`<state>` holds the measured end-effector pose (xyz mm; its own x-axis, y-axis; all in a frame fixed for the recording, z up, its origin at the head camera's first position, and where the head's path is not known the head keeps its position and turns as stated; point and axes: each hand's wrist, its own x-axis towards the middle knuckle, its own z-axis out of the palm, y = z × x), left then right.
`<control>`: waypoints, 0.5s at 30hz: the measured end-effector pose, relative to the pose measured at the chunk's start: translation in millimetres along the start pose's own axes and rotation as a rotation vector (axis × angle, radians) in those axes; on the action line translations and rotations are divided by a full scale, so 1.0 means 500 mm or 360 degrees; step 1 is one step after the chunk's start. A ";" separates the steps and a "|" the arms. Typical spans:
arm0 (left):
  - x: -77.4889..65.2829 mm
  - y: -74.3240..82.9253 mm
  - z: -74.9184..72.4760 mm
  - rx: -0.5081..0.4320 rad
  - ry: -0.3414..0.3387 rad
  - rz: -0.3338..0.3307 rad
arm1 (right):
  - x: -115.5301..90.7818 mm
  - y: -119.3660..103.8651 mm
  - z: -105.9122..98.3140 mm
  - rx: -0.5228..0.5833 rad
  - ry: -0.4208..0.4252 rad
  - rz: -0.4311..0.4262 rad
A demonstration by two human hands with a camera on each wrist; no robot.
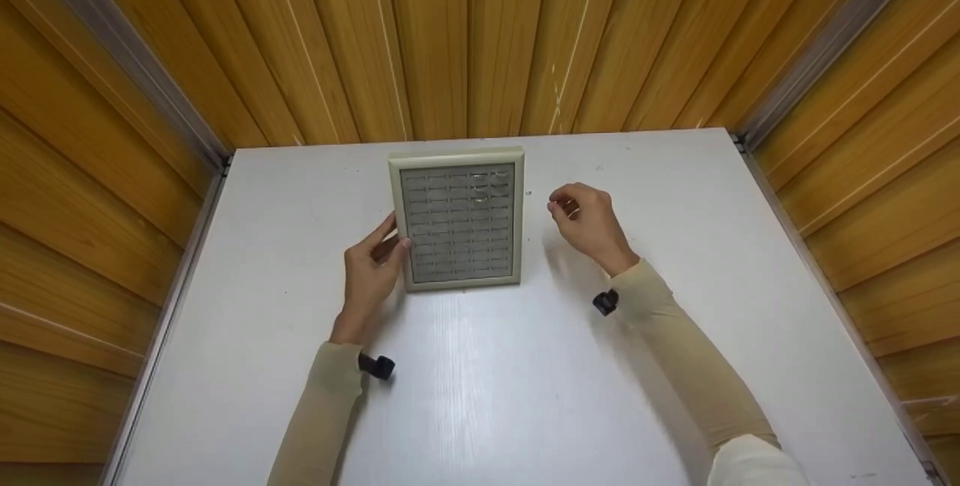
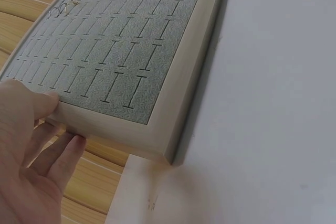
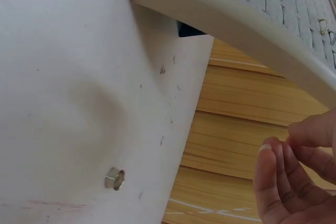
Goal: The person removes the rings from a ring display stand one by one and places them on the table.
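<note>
A ring display frame [image 1: 463, 268], pale-rimmed with a grey slotted pad, stands propped upright on the white table. Several rings [image 1: 480, 199] sit in slots near its upper right corner. My left hand [image 1: 371, 268] grips the frame's left edge, thumb on the front rim and fingers behind. Right of the frame, my right hand [image 1: 589, 223] hovers above the table with thumb and fingertips drawn together. Whether something small is between those fingertips cannot be made out. A loose metal ring [image 3: 115, 179] lies on the table near that hand.
The white table [image 1: 480, 396] ends at a wood-patterned wall [image 1: 435, 43] at the back. Similar panels rise along both sides, with metal rails in the corners. Behind the frame, a dark support piece [image 3: 190, 30] shows in the right wrist view.
</note>
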<state>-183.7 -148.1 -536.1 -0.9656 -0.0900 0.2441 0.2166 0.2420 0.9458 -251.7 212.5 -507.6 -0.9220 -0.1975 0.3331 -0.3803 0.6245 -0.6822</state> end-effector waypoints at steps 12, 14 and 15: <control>0.000 -0.002 0.002 0.0027 0.0016 0.0004 | 0.004 -0.083 0.020 -0.0023 0.0044 -0.0263; 0.000 -0.002 0.002 0.0041 0.0012 0.0006 | 0.005 -0.095 0.024 -0.0030 0.0052 -0.0310; 0.000 -0.001 0.002 0.0045 0.0013 0.0010 | 0.005 -0.101 0.026 -0.0032 0.0057 -0.0333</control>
<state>-184.2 -147.1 -537.0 -0.9629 -0.0963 0.2520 0.2184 0.2700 0.9378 -235.9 170.3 -480.7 -0.8198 -0.2978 0.4891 -0.5612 0.5876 -0.5829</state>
